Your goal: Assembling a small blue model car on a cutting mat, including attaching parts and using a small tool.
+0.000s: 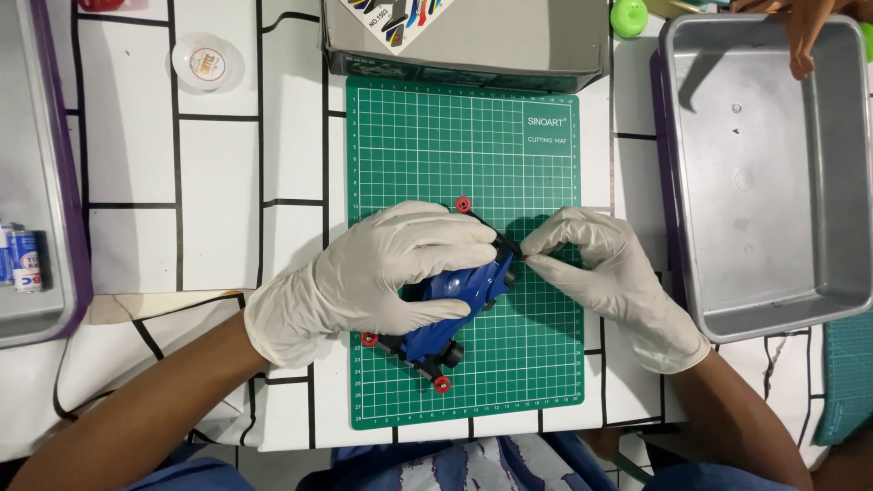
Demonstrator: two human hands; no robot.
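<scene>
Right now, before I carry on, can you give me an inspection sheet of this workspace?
Surface: green cutting mat on a white cloth with black lines.
Job's things: blue toy car lying on the mat, with small red rollers at its corners.
Clutter: grey box above the mat; metal tray to the right; second tray at the left edge holding batteries; round clear lid; green ball.
Grips: left hand, gloved, wrapped over the car; right hand, gloved, pinching at the car's front end.
Cables: nothing seen.
Surroundings: another person's hand over the right tray's top edge.
</scene>
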